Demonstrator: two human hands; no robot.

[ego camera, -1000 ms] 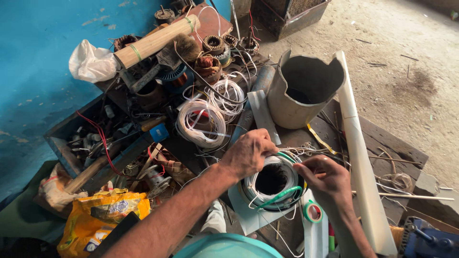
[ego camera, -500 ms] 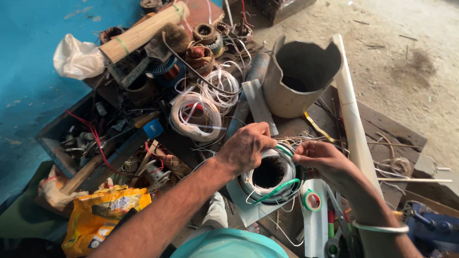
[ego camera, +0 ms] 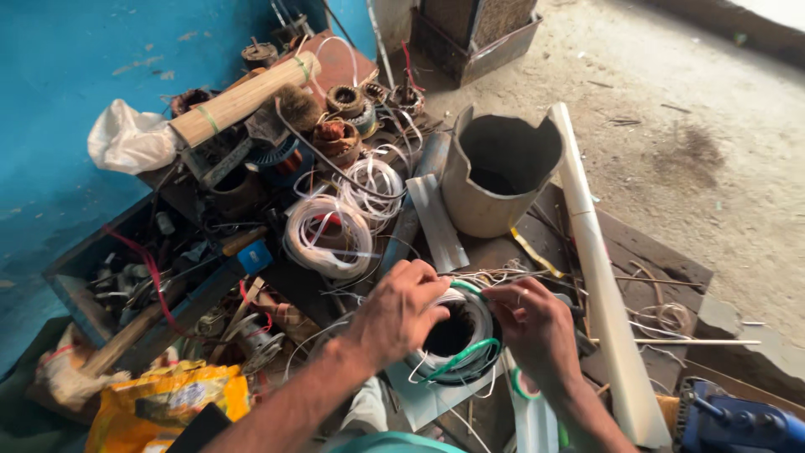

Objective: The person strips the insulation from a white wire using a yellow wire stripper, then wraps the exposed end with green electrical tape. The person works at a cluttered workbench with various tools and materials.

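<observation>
A round motor core [ego camera: 457, 340] wound with white and green wire sits near the middle of the cluttered desk [ego camera: 654, 252], flat on a grey metal sheet [ego camera: 419, 398], likely so it stays steady. The left hand [ego camera: 402, 306] clamps its left rim while the right hand [ego camera: 537, 327] pinches wires at its top right edge. The core lies between both hands, touching each. A cut grey bucket [ego camera: 495, 172] stands farther off.
</observation>
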